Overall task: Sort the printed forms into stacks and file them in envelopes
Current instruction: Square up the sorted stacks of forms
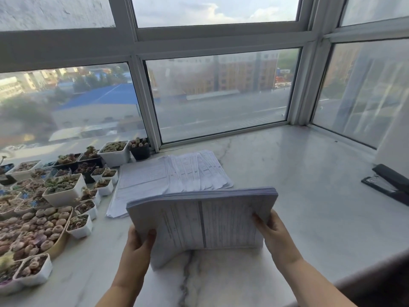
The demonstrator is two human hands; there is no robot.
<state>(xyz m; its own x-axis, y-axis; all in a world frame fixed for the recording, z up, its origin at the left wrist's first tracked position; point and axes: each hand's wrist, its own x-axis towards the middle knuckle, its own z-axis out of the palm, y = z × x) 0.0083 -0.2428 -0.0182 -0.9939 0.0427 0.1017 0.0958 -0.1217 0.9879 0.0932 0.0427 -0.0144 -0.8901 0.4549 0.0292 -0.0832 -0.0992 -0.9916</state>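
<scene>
Both hands, left hand and right hand, gripped one thick stack of white printed forms on edge on the marble sill. Print too blurred to read. Fanned loose forms lay behind it.

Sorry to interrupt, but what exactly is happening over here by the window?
A person is sorting printed forms on a marble windowsill. Both hands grip a thick stack of forms, the left hand at its left edge and the right hand at its right, standing it on its lower edge. More forms lie fanned out behind it, beside small succulent pots. A black stapler sits to the right. No envelopes are visible.
</scene>
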